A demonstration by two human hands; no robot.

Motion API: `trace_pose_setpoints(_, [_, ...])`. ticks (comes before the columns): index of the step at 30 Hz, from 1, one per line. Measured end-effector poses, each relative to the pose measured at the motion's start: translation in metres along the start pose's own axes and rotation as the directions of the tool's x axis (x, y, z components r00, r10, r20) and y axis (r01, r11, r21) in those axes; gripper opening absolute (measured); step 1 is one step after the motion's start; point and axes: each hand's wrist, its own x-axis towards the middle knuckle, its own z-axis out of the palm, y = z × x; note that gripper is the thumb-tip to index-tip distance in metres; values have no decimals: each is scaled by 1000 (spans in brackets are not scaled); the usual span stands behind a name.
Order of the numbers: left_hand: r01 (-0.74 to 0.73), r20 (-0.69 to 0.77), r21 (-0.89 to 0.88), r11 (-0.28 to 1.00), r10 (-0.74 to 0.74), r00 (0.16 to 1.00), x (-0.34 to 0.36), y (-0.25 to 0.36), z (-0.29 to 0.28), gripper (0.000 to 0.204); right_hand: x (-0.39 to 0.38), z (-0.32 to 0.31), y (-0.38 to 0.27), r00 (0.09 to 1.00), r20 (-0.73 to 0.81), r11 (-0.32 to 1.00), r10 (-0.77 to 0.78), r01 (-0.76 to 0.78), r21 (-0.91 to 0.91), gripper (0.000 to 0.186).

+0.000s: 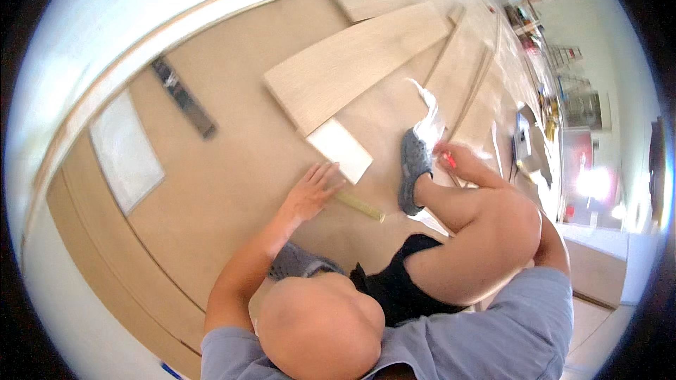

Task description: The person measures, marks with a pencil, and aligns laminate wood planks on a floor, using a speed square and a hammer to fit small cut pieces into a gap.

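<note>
My left hand (312,191) is open, its fingers stretched out over the brown floor sheet. Its fingertips are at the edge of a small white board (341,150). A short yellowish strip (360,206) runs out from beside the fingers; I cannot tell whether they touch it. Beyond my right knee, my right hand (456,155) is closed on a small red object (450,160), blurred and partly hidden, of a kind I cannot make out. White crumpled plastic (427,121) lies just past it, by my grey clog (415,169).
A long wood-toned panel (352,63) lies ahead, with more boards (458,63) to its right. At the left are a dark level-like bar (184,96) and a white rectangular sheet (128,149). A wall borders the far left, and assorted items (542,98) line the right.
</note>
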Motion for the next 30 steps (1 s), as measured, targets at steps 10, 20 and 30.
trace_pose_setpoints(10, [49,103,70,996,-56,993,90,-3,-4,85,-121,95,9,981,192,264,42,-196,944,15])
trace_pose_setpoints(20, [486,-153,-851,199,-979,133,77,-143,-32,59,-54,118,24,976,150,192,160,-180,965,37])
trace_pose_setpoints(30, [83,138,-990,-115,-914,381,110,-113,-56,42,67,140,41,957,-193,488,218,64,870,35])
